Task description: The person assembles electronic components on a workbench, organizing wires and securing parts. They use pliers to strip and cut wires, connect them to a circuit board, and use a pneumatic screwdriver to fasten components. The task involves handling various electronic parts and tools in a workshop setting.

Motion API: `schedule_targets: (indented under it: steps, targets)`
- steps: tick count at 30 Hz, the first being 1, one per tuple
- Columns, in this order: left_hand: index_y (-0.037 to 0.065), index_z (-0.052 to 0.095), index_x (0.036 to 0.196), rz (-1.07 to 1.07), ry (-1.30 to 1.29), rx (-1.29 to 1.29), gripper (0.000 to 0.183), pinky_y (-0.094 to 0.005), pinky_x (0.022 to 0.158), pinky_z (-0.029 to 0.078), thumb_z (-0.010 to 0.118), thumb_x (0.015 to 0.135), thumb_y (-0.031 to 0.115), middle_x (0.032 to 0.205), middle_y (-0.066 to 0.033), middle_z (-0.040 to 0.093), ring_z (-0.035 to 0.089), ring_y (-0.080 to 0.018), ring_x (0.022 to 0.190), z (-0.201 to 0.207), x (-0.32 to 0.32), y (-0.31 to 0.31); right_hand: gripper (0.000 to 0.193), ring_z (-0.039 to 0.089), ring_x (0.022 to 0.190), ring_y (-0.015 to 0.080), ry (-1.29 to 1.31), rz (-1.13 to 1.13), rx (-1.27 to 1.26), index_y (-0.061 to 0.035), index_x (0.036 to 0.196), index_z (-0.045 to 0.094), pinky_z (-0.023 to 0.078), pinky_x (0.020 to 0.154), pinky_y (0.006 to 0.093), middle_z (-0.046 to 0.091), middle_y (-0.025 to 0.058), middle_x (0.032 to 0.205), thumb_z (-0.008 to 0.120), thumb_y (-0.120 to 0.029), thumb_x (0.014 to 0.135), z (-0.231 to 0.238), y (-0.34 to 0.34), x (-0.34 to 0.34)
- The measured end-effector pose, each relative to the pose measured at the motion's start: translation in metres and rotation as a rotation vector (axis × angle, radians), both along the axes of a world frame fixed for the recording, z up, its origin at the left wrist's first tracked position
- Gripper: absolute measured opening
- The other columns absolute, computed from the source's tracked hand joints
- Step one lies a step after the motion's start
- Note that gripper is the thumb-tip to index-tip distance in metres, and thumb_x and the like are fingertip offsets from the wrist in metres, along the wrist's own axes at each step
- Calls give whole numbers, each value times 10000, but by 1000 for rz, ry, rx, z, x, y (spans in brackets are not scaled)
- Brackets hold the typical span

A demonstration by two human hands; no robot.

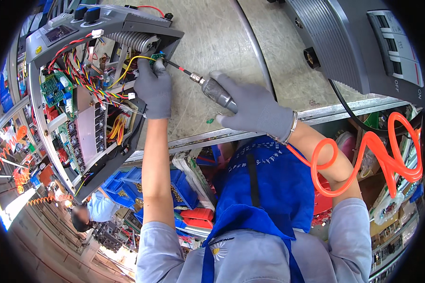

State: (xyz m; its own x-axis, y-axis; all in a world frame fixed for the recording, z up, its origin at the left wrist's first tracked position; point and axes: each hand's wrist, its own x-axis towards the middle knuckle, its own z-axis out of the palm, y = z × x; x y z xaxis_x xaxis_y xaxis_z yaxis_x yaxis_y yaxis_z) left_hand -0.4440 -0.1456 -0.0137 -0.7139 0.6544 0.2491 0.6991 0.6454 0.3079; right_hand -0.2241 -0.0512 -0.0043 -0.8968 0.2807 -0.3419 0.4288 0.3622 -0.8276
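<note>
My gloved left hand [155, 92] reaches into an open-sided grey machine housing [177, 34]. Its fingertips are closed at a small green circuit board [157, 56], where a yellow wire [132, 64] runs in. In my gloved right hand [257, 106] lies a dark electric screwdriver [218, 94], tilted up to the left. The screwdriver's thin bit ends at or close to the board, beside my left fingertips; actual contact cannot be made out. Around the left hand are bundled coloured wires [75, 70], a ribbed grey hose [127, 40] and a larger green circuit board [56, 89].
An orange coiled cord [380, 146] joins a band on my right wrist. A grey machine with a breaker switch [394, 45] stands at the right; a black cable [255, 37] crosses the metal worktop [198, 28]. Blue parts bins [182, 188] sit below its edge. Another person [99, 210] is lower left.
</note>
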Motion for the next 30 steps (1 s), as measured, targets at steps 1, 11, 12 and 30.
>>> schedule_targets:
  steps: [1, 11, 12, 30]
  targets:
    - [49, 551, 1130, -2, 1, 7, 300, -343, 688, 494, 617, 850, 134, 889, -147, 672, 669, -268, 796, 0, 0, 0, 852, 618, 816, 379, -25, 13, 4, -166, 1420, 241, 487, 736, 448, 609, 192, 932, 647, -385, 704, 1, -1, -1]
    - [31, 553, 1073, 115, 11, -127, 288, -355, 644, 493, 631, 841, 184, 841, -179, 662, 656, -327, 756, 3, 2, 3, 843, 618, 784, 390, -42, 27, 59, -157, 1430, 217, 483, 718, 467, 607, 205, 857, 637, -406, 743, 4, -6, -6]
    - [42, 538, 1050, 83, 26, -83, 279, -392, 613, 485, 626, 838, 201, 807, -185, 652, 644, -355, 731, 1, 1, 1, 843, 619, 778, 390, -45, 29, 62, -156, 1430, 216, 483, 714, 467, 607, 206, 846, 637, -410, 745, 4, -6, -7]
    - [54, 496, 989, 9, 132, 3, 284, -478, 558, 466, 619, 831, 255, 734, -199, 628, 616, -411, 679, -10, -8, -7, 847, 622, 773, 387, -62, 45, 52, -145, 1432, 212, 488, 703, 466, 605, 202, 856, 630, -406, 742, 0, -12, -12]
